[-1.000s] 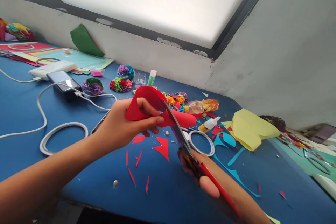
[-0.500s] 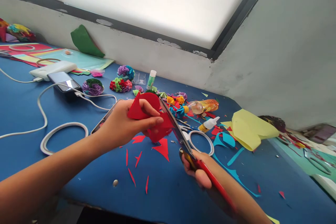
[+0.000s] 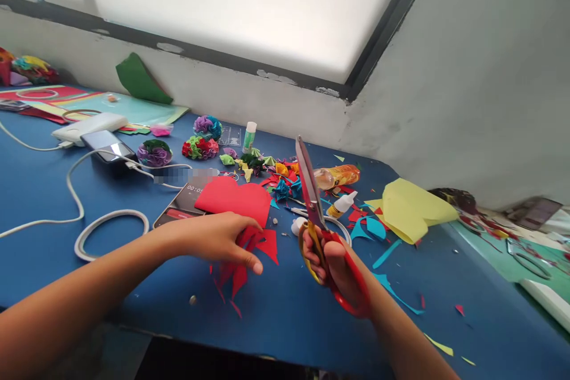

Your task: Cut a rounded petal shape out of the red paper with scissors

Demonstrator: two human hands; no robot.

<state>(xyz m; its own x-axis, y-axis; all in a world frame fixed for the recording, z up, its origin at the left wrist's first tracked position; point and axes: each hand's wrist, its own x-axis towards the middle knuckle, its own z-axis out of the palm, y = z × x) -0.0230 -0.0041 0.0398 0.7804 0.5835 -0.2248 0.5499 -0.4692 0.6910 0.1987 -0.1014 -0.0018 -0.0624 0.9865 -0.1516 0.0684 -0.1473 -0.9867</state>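
My left hand (image 3: pixel 218 237) is low over the blue table, thumb and fingers apart, right at a bunch of red paper scraps (image 3: pixel 239 279); some scraps are smeared by motion. Just beyond it a red paper piece (image 3: pixel 238 199) with a lobed top edge lies partly over a phone (image 3: pixel 180 205) with a lit screen. My right hand (image 3: pixel 333 261) grips scissors (image 3: pixel 309 187) by their red and yellow handles. Their blades are together and point up and away, with no paper between them.
Several ruffled paper flowers (image 3: pixel 200 147), a glue stick (image 3: pixel 250 137), a glue bottle (image 3: pixel 342 204) and an orange-labelled bottle (image 3: pixel 338 176) stand or lie beyond my hands. Yellow paper (image 3: pixel 412 211) and blue offcuts (image 3: pixel 386 256) lie right. A white cable (image 3: pixel 73 190) runs left.
The red paper has left my left hand and lies over the phone. My left hand has opened and come down onto the scraps; the scissors have moved off the paper and turned more upright.
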